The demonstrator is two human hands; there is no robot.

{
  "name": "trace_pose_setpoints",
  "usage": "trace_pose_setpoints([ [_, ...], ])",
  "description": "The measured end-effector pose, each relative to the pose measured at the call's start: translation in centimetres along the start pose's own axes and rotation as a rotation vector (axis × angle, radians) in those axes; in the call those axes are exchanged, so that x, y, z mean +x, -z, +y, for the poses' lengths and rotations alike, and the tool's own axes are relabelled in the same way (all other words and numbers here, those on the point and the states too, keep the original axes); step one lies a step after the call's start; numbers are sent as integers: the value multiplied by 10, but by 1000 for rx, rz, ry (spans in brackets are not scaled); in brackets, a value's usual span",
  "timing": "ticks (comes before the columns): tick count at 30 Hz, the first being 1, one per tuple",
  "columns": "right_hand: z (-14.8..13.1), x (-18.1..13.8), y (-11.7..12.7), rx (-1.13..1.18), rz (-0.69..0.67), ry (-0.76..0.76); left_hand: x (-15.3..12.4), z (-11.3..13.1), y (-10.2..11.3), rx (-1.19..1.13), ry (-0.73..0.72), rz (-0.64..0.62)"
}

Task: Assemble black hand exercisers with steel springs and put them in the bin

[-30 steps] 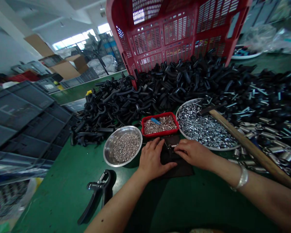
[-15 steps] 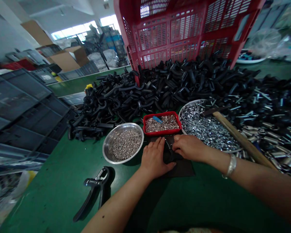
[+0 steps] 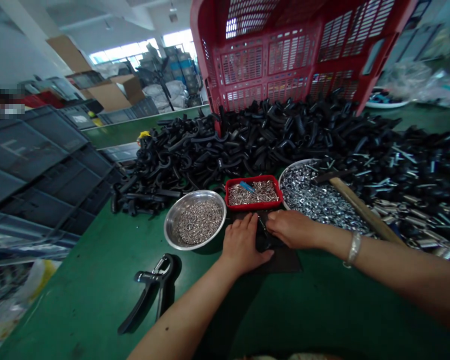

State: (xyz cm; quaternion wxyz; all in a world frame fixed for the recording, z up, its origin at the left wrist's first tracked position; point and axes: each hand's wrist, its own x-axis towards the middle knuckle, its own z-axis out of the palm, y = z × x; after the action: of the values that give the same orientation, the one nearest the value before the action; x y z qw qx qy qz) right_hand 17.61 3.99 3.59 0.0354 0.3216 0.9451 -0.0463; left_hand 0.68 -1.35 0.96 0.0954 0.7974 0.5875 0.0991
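Note:
My left hand lies flat over a dark pad, fingers stretched out and thumb apart, against a black plastic part. Closed in a pinch, my right hand is at the right side of that part; what its fingers hold is hidden. A thin shiny metal piece shows between the two hands. Left of my forearm lies a black hand grip with a spring. Close to my hands are a steel bowl of small metal pieces and a red tray of metal pins with a blue piece.
A large pile of black plastic handles spreads behind, below a tilted red crate. At the right, a hammer rests over a dish of shiny metal parts, beside loose springs. Grey crates stand left of the green table.
The whole view has shifted slightly. My right hand's fingers have drawn in a little tighter at the black part; my left hand keeps nearly the same place.

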Motion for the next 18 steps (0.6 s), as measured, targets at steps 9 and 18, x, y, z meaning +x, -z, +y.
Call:
trace_pose_setpoints([
  [9,-18,-13,-7,1092,353,-364,0,3,12,-398,-56,290],
  [18,-46,-17,-17,1581,462,-604,3,5,5,-536,-119,418],
])
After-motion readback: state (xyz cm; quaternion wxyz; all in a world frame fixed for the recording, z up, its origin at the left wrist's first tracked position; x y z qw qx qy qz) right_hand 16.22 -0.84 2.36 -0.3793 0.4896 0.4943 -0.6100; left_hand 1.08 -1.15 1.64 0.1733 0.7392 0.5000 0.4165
